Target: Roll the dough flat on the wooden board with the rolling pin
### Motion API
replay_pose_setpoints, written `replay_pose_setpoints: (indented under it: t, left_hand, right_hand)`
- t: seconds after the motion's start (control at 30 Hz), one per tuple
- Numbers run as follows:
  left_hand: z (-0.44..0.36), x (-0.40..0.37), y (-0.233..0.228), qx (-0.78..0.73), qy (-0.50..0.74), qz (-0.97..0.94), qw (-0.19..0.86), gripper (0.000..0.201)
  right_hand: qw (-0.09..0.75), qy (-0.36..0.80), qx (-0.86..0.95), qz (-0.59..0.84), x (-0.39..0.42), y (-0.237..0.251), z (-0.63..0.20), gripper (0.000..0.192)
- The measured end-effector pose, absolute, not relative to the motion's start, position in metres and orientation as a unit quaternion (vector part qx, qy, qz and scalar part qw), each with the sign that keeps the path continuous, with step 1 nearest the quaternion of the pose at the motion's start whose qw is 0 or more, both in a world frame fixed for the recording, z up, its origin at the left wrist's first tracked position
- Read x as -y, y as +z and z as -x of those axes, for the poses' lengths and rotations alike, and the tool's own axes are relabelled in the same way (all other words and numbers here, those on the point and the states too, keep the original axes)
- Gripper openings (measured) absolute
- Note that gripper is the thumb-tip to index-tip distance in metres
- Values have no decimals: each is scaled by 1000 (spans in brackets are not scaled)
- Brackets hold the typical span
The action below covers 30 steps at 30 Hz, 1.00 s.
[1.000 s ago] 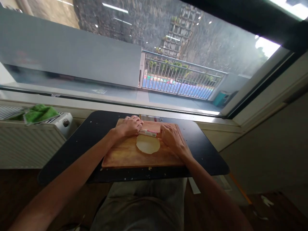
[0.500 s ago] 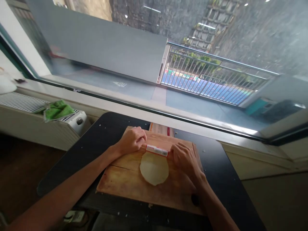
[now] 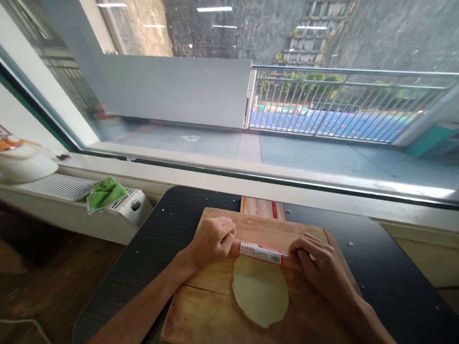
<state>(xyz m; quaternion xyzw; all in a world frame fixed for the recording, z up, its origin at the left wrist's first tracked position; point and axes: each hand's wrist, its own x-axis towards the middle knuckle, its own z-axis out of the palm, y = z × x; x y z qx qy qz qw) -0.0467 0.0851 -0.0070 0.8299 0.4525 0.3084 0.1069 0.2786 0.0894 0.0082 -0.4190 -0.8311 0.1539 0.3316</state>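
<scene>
Labelled rolling pin (image 3: 260,252) across flat pale dough (image 3: 260,292).

There's a white label with red print wrapped round the rolling pin (image 3: 260,252), but the characters are too small and blurred to make out. Behind the cutting board (image 3: 272,229), the cardboard box (image 3: 263,208) shows a line of dark digits beside a red patch, something like "10:4", though it can't be read with any certainty. On the grey pavement outside, a white marking (image 3: 190,138) is too faint to read.
</scene>
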Motion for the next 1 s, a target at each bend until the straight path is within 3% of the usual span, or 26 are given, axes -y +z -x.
replay_pose_setpoints:
  t: [0.33, 1.0]
  left_hand:
    - [51, -92, -3, -497, 287, -807, 140, 27]
    - [51, -100, -8, -499, 297, -806, 117, 25]
  right_hand:
    - [320, 171, 789, 496, -88, 10, -278, 28]
    - [303, 156, 821, 458, -91, 6, -280, 29]
